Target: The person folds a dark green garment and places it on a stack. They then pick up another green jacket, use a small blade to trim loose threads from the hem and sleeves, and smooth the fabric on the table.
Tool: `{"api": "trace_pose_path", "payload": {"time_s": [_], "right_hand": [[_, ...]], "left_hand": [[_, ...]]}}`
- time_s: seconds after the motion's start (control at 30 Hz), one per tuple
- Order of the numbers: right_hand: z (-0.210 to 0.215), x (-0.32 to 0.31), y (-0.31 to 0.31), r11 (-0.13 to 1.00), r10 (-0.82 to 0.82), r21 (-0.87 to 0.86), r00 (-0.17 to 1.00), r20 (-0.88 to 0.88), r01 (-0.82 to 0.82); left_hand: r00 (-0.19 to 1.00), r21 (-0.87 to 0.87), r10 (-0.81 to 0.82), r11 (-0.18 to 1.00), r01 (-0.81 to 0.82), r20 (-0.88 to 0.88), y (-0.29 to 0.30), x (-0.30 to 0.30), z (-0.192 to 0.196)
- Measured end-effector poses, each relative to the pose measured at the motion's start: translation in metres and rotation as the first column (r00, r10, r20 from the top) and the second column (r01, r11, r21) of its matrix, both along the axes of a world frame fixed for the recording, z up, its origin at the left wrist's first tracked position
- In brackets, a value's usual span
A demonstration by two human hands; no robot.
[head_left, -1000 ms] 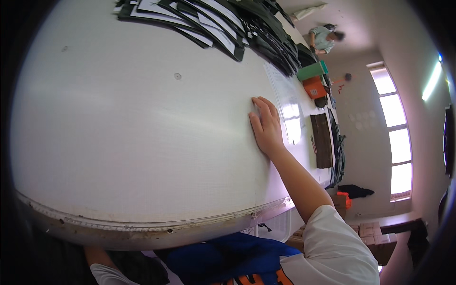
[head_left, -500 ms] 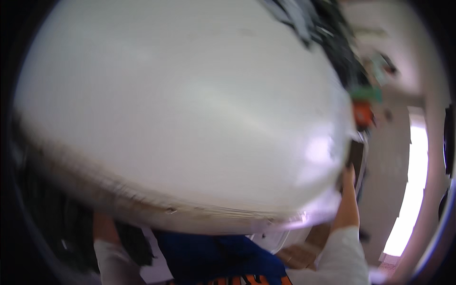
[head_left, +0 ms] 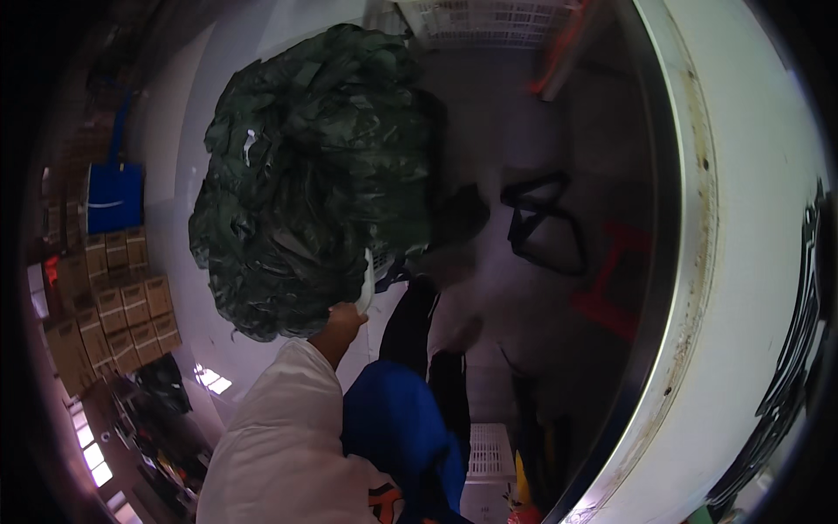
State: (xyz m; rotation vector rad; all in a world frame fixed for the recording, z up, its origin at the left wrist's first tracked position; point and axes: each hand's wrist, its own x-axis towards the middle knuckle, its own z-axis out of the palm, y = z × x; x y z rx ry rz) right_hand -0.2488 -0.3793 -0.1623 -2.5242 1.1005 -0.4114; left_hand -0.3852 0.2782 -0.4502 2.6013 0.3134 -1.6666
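My left fingers (head_left: pixel 352 317) are gripping the pale rim (head_left: pixel 367 284) of a basket (head_left: pixel 381 259) near my legs (head_left: pixel 408 325), green cloth (head_left: pixel 340 140) is bulging over it, and a sharp tilt could spill some onto the floor (head_left: pixel 537 306), my right hand being out of view.

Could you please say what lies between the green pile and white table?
In the head view: dark floor, a black looped band and a red stool.

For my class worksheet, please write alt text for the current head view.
The person's left hand grips the rim of a white basket heaped with crumpled dark green material. At right is a pale table; at left, stacked brown boxes.
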Motion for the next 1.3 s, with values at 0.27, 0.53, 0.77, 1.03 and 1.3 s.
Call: {"api": "trace_pose_path", "payload": {"time_s": [0.27, 0.53, 0.77, 1.03, 1.3], "right_hand": [[0.082, 0.069, 0.140, 0.946, 0.243, 0.153, 0.937, 0.252, -0.287], [0.145, 0.162, 0.301, 0.817, 0.483, 0.146, 0.801, 0.355, -0.557], [0.125, 0.232, 0.472, 0.627, 0.684, 0.146, 0.630, 0.367, -0.766], [0.068, 0.292, 0.572, 0.462, 0.792, 0.704, 0.609, -0.054, -0.539], [-0.062, 0.270, 0.817, -0.170, 0.983, 0.786, -0.051, 0.175, -0.595]], "left_hand": [[0.901, -0.521, 0.434, 0.767, -0.374, -0.008, 0.025, 0.038, 0.092], [-0.378, -0.971, 0.900, 0.155, -0.183, 0.215, 0.259, 0.205, 0.114], [-0.237, -0.402, 0.417, 0.369, -0.838, 0.877, 0.340, 0.226, 0.001], [0.842, 0.041, 0.493, 0.857, -0.513, 0.218, 0.418, 0.168, 0.047], [0.438, -0.320, 0.687, 0.686, -0.653, 0.580, 0.415, 0.150, 0.018]]}}
